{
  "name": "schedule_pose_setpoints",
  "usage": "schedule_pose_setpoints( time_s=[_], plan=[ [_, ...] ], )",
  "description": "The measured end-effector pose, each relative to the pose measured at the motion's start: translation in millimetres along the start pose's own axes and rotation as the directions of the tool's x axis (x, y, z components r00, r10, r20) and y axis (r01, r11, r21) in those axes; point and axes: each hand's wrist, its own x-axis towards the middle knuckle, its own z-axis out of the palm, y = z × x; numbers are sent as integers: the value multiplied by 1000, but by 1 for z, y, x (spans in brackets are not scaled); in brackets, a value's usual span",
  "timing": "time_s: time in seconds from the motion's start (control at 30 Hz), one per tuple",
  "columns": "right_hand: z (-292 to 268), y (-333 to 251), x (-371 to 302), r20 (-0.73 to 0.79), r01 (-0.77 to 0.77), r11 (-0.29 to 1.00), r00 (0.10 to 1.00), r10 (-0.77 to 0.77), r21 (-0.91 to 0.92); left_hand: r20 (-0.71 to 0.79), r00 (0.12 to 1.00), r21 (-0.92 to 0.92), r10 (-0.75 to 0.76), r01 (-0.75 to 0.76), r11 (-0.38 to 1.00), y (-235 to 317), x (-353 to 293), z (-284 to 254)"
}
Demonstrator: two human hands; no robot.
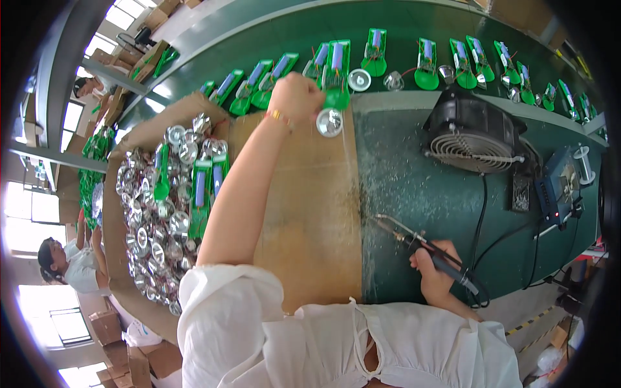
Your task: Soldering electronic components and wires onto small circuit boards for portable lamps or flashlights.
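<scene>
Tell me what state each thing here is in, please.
Left hand: curled beside a green casing; grip unclear
Right hand: closed around the soldering iron
Soldering iron: held, tip away from the casings
Green casing: open, blue cell exposed
Cardboard box: open, piled with silvery reflectors
Fan: upright; whether running, unclear
Blue soldering station: on or off unclear

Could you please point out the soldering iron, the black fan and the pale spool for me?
Soldering iron (447, 266), head view: on its dark handle.
Black fan (472, 145), head view: on its round wire grille.
Pale spool (584, 166), head view: on its middle, between the two end rims.
</scene>
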Motion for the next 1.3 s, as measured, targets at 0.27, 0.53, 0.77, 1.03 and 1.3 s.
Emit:
schedule_pose_setpoints(
  time_s=[0.27, 0.53, 0.77, 1.03, 1.3],
  plan=[
    [-6, 13, 5, -31, 70, 992, 997, -73, -105, -296, 955, 222, -25, 94, 971, -29, 97, -1],
    [-3, 7, 1, 5, 46, 993, 999, -45, -106, 90, 996, 566, -8, -45, 823, -44, 25, 12],
    [5, 4, 5, -39, 76, 977, 996, -85, -198, -203, 958, 149, -200, 232, 961, -4, -200, 29],
    [7, 3, 3, 10, 222, 954, 974, -225, -199, -659, 712, 315, -244, 556, 769, -56, -299, -21],
    [5, 0, -10, 40, 261, 941, 965, -259, -214, -809, 538, 207, -235, 636, 743, -110, -320, -51]
  ],
)
